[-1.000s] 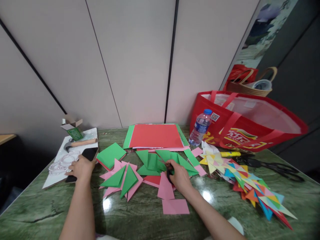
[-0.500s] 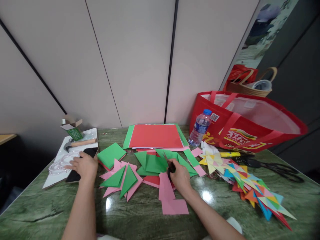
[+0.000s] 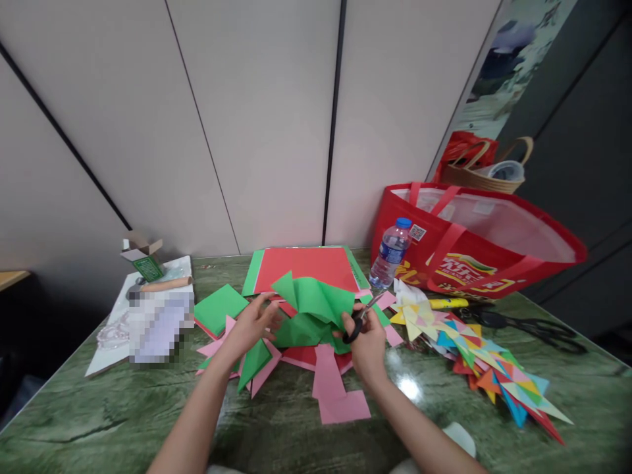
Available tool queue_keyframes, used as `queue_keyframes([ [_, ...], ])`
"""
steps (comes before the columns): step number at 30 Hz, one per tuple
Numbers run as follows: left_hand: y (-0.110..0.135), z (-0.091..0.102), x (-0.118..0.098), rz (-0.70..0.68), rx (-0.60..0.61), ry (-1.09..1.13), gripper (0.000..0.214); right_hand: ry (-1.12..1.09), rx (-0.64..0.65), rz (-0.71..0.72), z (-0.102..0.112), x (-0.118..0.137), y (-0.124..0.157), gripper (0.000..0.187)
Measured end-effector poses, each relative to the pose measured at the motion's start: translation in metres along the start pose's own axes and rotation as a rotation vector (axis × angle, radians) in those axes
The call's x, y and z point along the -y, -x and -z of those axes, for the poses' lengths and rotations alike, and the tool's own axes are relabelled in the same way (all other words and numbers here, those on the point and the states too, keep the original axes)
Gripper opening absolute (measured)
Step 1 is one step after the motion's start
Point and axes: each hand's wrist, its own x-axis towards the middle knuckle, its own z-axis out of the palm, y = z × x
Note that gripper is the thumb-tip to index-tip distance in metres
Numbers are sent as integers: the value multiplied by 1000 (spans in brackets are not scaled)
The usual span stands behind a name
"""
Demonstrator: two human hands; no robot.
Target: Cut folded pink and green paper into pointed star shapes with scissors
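Note:
My right hand (image 3: 368,345) is closed round a small pair of scissors (image 3: 363,321), blades pointing up and right. A creased sheet of green paper (image 3: 316,299) stands raised at my right thumb and fingertips; whether they also grip it I cannot tell. My left hand (image 3: 254,326) is open, fingers parted, just left of that sheet and above folded green and pink paper pieces (image 3: 254,362). More green paper (image 3: 301,330) lies beneath the raised sheet. Pink strips (image 3: 343,407) lie in front of it, on the table.
Red and green sheets (image 3: 309,266) are stacked at the back. A stack of green squares (image 3: 220,309) lies left. A white board (image 3: 106,352) carries a hammer (image 3: 165,284) and a small box (image 3: 143,260). To the right are a water bottle (image 3: 390,257), red bag (image 3: 474,250), folded-paper chain (image 3: 498,368) and large scissors (image 3: 553,332).
My left hand has moved right, from the dark phone to beside the green paper. The phone's spot now shows a pixelated pale patch. The green sheet has been lifted; the scissors moved slightly right.

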Motion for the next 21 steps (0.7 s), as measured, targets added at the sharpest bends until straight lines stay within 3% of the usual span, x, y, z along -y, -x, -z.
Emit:
queue_keyframes([
  [7,0,-28,12,-61,78,397,44,-44,20,38,3,7,-1,26],
  [14,-5,-25,11,-134,17,640,31,3,33,123,3,12,-1,23],
  [21,5,-30,-7,-289,-138,810,64,13,18,216,3,13,0,19],
])
